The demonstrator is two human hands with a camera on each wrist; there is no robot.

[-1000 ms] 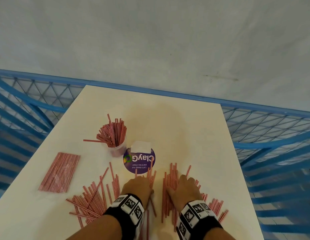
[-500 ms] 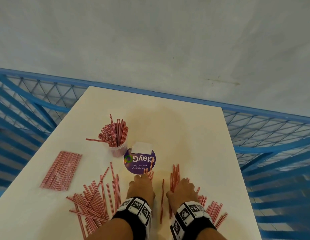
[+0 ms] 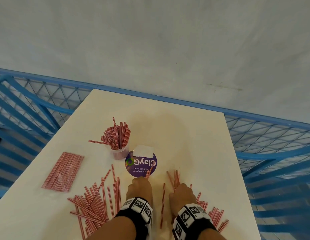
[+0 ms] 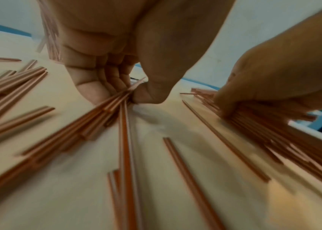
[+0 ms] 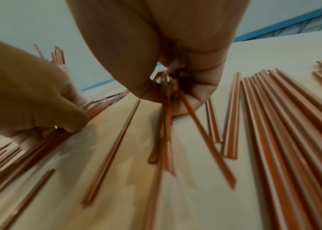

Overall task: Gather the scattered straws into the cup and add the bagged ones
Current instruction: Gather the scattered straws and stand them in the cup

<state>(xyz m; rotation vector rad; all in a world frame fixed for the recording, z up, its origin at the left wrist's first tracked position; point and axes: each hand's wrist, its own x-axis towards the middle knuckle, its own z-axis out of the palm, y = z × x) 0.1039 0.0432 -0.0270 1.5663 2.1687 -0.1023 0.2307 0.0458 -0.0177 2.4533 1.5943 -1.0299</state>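
Red-and-white striped straws lie scattered over the near part of the white table (image 3: 194,135). A clear cup (image 3: 120,151) packed with straws stands left of centre. The bagged straws (image 3: 63,171) lie flat at the left. My left hand (image 3: 140,187) curls round a small bunch of straws (image 3: 149,172) whose tips poke over the purple sticker; in the left wrist view the bunch (image 4: 115,101) sits pinched between thumb and fingers. My right hand (image 3: 181,194) grips another bunch (image 3: 175,177), seen in the right wrist view (image 5: 171,99) running through the closed fist.
A round purple sticker (image 3: 141,162) with a white label lies beside the cup. A single straw (image 3: 162,205) lies between my wrists. Loose piles sit at the near left (image 3: 93,203) and near right (image 3: 214,215). Blue mesh railing (image 3: 265,134) surrounds the table.
Both hands have gone from lying flat on the straws to curling round bunches of them and drawing back towards me. One straw now lies alone between the wrists.
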